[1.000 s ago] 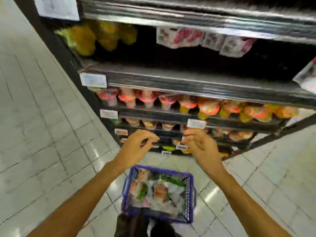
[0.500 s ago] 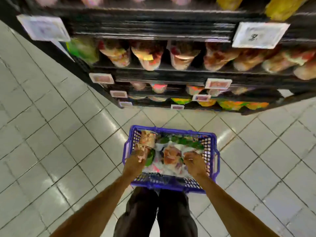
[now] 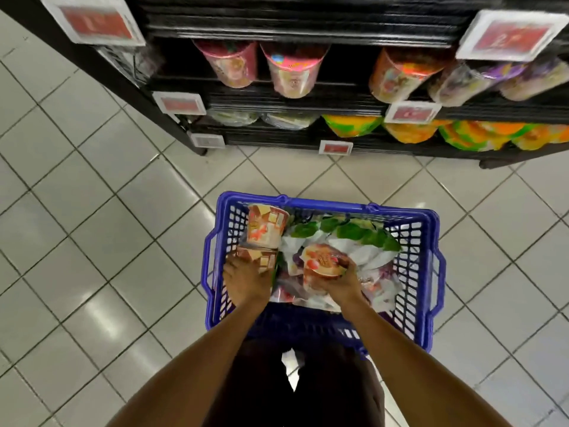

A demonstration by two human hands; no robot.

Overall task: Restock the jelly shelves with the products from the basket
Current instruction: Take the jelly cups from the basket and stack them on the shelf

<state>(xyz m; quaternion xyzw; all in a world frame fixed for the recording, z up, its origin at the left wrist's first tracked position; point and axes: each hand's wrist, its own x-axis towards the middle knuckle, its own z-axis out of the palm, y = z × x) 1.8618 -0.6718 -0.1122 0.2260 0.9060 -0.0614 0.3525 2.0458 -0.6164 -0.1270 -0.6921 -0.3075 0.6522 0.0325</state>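
At the person's feet, a blue basket (image 3: 323, 206) sits on the tiled floor (image 3: 92, 241), and both hands are down inside it. The left hand (image 3: 246, 282) curls its fingers over the near end of a patterned cup (image 3: 257, 259) lying against the basket's left wall. The right hand (image 3: 341, 286) wraps round the side of a jelly cup (image 3: 323, 261) whose printed top faces up toward the camera.

The main risk is in the left grip. A second cup (image 3: 267, 224) lies end to end with the patterned one and touches it, and it cannot be told whether the two are nested. If they are, lifting one could drag the other along and drop it over the rim. The jelly cup rests on loose plastic packets (image 3: 354, 234), so a packet caught under the fingers might come up with it.

Both held cups are right at the fingertips, side by side with a narrow gap between them, in the near-left part of the basket. Beyond the basket, well apart from the hands, stand the black shelves (image 3: 292, 26) with rows of cups (image 3: 292, 72). A gap between the pink and orange ones looks a likely slot.
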